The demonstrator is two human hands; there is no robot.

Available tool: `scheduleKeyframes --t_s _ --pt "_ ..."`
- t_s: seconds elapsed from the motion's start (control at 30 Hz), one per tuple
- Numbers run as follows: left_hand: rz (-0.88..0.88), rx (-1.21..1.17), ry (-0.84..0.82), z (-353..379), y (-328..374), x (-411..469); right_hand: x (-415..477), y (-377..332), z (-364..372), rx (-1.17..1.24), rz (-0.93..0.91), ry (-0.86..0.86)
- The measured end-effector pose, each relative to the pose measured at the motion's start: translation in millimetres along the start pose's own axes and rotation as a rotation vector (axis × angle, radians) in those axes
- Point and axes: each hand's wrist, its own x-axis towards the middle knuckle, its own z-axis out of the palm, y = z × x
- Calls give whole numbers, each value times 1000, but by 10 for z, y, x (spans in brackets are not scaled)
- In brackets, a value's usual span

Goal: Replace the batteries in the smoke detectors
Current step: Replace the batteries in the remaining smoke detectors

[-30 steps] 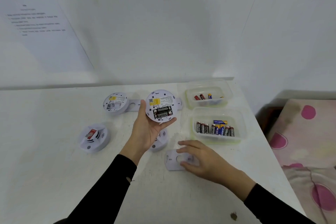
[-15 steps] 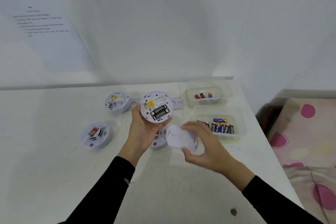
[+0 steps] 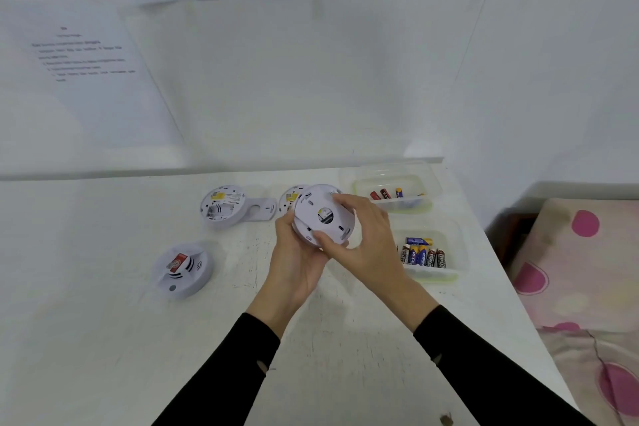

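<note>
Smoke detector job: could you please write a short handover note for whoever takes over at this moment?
Left hand grips the held detector from below; right hand grips its back plate against it, off-centre, not yet locked.
On the table: open detector back up, a loose plate beside it; closed detector face up. Batteries in near tray and far tray.
Done: cannot tell which hold new batteries.
Left: seat this plate, then finish the open detector.

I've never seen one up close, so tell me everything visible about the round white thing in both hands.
The smoke detector is a round white plastic disc, its back plate facing the camera, with small slots and a middle hole showing yellow. Held tilted above the table, left hand cupping it underneath, right hand gripping its rim.
</note>
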Motion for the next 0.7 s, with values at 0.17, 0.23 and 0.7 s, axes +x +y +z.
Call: scheduleKeyframes --t_s 0.17,0.23,0.7 --pt "42 41 -34 42 -27 -13 15 45 37 -151 -4 75" --pt "65 43 -24 17 -24 3 28 31 14 -150 14 39" --pt "80 -17 -16 -65 26 54 316 116 -298 988 965 -264"
